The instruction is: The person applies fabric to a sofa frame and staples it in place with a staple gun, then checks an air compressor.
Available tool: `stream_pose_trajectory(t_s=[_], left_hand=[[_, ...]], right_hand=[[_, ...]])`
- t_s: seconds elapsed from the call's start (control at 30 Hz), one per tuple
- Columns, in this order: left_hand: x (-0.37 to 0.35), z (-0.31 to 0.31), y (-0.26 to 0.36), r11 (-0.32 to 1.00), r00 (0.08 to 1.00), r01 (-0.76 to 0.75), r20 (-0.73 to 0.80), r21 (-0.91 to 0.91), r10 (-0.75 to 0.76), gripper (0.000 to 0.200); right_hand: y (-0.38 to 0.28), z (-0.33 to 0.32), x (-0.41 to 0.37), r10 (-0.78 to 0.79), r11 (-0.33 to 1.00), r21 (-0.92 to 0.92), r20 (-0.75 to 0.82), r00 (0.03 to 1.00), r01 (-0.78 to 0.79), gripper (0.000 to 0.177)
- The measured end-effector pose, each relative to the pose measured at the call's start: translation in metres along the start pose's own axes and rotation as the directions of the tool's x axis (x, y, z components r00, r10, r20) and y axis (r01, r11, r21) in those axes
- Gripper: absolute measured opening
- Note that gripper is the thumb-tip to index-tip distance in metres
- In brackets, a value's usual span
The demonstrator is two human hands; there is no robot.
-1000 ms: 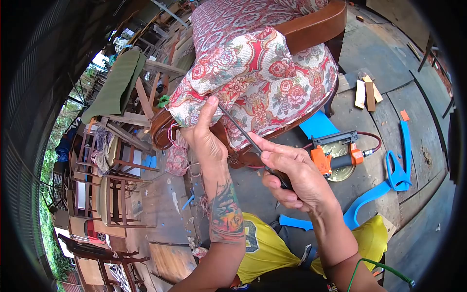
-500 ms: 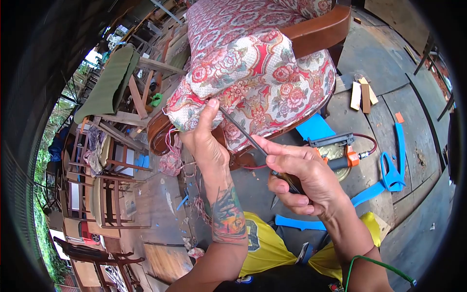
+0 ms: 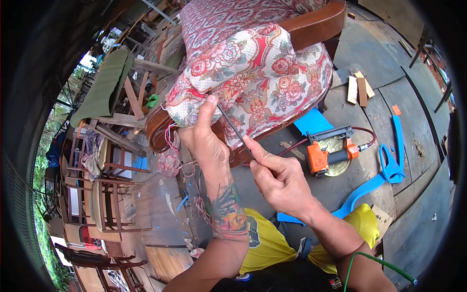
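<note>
A chair (image 3: pixel 258 109) with floral upholstery and wooden arms and trim stands before me. My left hand (image 3: pixel 206 138) is closed on the loose floral fabric (image 3: pixel 187 108) at the front of its near arm, thumb on top and the other fingers mostly hidden. My right hand (image 3: pixel 282 182) is wrapped round a screwdriver (image 3: pixel 234 127) with a long dark shaft; its handle is hidden in the fist. The shaft slants up and left, its tip at the fabric just beside my left thumb.
An orange staple gun (image 3: pixel 332 153) with a red hose rests on a round tin lid at right. Blue strips (image 3: pixel 367 189) and small wood offcuts (image 3: pixel 360 90) lie on the floor. Wooden chair frames (image 3: pixel 109 204) fill the left, with a green padded panel (image 3: pixel 103 87) above them.
My right hand has turned over and slid forward along the screwdriver, hiding its handle and uncovering the staple gun. My left hand keeps its hold on the fabric. The view has shifted slightly.
</note>
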State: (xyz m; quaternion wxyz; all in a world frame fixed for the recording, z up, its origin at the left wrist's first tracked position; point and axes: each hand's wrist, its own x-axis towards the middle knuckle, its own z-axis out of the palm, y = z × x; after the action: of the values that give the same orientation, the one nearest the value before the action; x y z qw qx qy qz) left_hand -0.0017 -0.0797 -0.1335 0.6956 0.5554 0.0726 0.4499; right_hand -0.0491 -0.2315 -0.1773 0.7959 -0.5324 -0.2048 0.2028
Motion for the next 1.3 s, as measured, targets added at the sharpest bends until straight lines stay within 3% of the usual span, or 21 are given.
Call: stream_pose_trajectory(t_s=[0.1, 0.13, 0.17, 0.2, 0.33, 0.4, 0.43, 0.47, 0.53, 0.57, 0.63, 0.67, 0.73, 0.77, 0.83, 0.87, 0.97, 1.0, 1.03, 1.07, 1.3], left_hand=[[-0.002, 0.004, 0.000, 1.000, 1.000, 0.004, 0.012, -0.005, -0.004, 0.036], [-0.003, 0.005, 0.000, 1.000, 1.000, -0.019, 0.003, 0.005, 0.019, 0.036], [-0.001, 0.006, 0.001, 0.999, 0.999, -0.051, -0.005, 0.012, 0.051, 0.035], [-0.001, 0.006, 0.002, 0.999, 0.999, -0.052, 0.001, 0.010, 0.052, 0.035], [-0.002, 0.006, 0.002, 0.999, 0.999, -0.038, -0.007, 0.039, 0.038, 0.035], [-0.002, 0.005, 0.001, 0.999, 0.999, -0.039, 0.004, 0.024, 0.039, 0.034], [-0.002, 0.004, 0.000, 0.999, 0.999, -0.039, 0.000, 0.022, 0.039, 0.034], [-0.001, 0.005, 0.000, 0.999, 0.999, -0.045, -0.002, 0.017, 0.045, 0.034], [0.001, 0.005, 0.000, 0.998, 0.998, -0.058, 0.006, 0.004, 0.058, 0.033], [-0.001, 0.004, 0.000, 0.998, 0.998, -0.058, 0.009, -0.003, 0.058, 0.033], [-0.001, 0.004, -0.002, 0.999, 0.999, -0.045, 0.005, 0.000, 0.045, 0.031], [0.000, 0.003, -0.001, 0.999, 0.999, -0.045, -0.008, 0.006, 0.045, 0.030], [0.000, 0.002, -0.001, 0.999, 0.999, -0.046, 0.006, 0.006, 0.046, 0.031], [-0.001, 0.002, -0.001, 0.999, 0.999, -0.049, 0.020, 0.009, 0.049, 0.032], [0.000, 0.001, -0.004, 0.999, 0.998, -0.055, 0.027, 0.004, 0.054, 0.032], [0.000, 0.000, -0.004, 0.998, 0.997, -0.065, 0.032, -0.002, 0.065, 0.032], [-0.004, 0.002, 0.004, 1.000, 1.000, 0.026, 0.016, -0.017, -0.026, 0.032], [-0.003, 0.002, 0.003, 1.000, 1.000, 0.021, 0.019, -0.013, -0.021, 0.032], [-0.002, 0.000, 0.002, 1.000, 1.000, 0.012, 0.025, -0.013, -0.012, 0.033], [-0.001, -0.002, 0.001, 1.000, 0.999, 0.006, 0.031, -0.009, -0.006, 0.033], [-0.004, 0.006, 0.004, 1.000, 0.999, -0.023, 0.029, 0.000, 0.023, 0.031]], right_hand=[[0.007, 0.002, 0.002, -0.127, 0.990, -0.072, -0.020, 0.992, 0.125, 0.045], [-0.013, -0.004, -0.001, 0.126, 0.981, 0.144, 0.053, 0.991, -0.133, 0.047], [-0.035, -0.014, 0.002, 0.340, 0.864, 0.326, 0.181, 0.923, -0.383, 0.049], [-0.033, -0.027, 0.007, 0.366, 0.754, 0.454, 0.309, 0.878, -0.474, 0.053], [-0.025, -0.026, 0.009, 0.366, 0.736, 0.475, 0.322, 0.873, -0.483, 0.054], [-0.025, -0.025, 0.009, 0.267, 0.883, 0.321, 0.257, 0.929, -0.342, 0.051], [-0.016, -0.021, 0.009, 0.268, 0.882, 0.323, 0.251, 0.930, -0.342, 0.051], [-0.002, -0.016, 0.010, 0.110, 0.974, 0.181, 0.157, 0.981, -0.138, 0.050], [0.003, -0.013, 0.012, -0.145, 0.975, -0.160, 0.064, 0.987, 0.153, 0.047], [0.002, -0.013, 0.009, -0.138, 0.976, -0.161, 0.056, 0.989, 0.146, 0.047], [-0.002, -0.010, 0.007, -0.270, 0.883, -0.388, 0.042, 0.962, 0.265, 0.053], [0.000, -0.008, 0.008, -0.269, 0.882, -0.389, 0.044, 0.962, 0.265, 0.053], [0.008, -0.006, 0.008, -0.415, 0.726, -0.588, 0.040, 0.909, 0.357, 0.060], [0.007, -0.006, 0.006, -0.411, 0.728, -0.589, 0.036, 0.911, 0.352, 0.060], [0.002, -0.005, 0.003, -0.361, 0.530, -0.807, 0.064, 0.931, 0.261, 0.057], [0.003, -0.003, 0.003, -0.362, 0.534, -0.804, 0.064, 0.930, 0.263, 0.057], [0.019, 0.003, 0.005, -0.441, 0.586, -0.745, 0.037, 0.897, 0.319, 0.055], [0.020, 0.011, 0.009, -0.307, 0.870, -0.412, -0.023, 0.951, 0.271, 0.053], [0.017, 0.007, 0.006, -0.099, 0.990, -0.094, 0.042, 0.994, 0.103, 0.051], [0.011, 0.004, 0.003, 0.114, 0.970, 0.203, 0.105, 0.988, -0.133, 0.049], [-0.010, -0.025, 0.008, 0.271, 0.800, 0.454, 0.308, 0.912, -0.392, 0.052]])
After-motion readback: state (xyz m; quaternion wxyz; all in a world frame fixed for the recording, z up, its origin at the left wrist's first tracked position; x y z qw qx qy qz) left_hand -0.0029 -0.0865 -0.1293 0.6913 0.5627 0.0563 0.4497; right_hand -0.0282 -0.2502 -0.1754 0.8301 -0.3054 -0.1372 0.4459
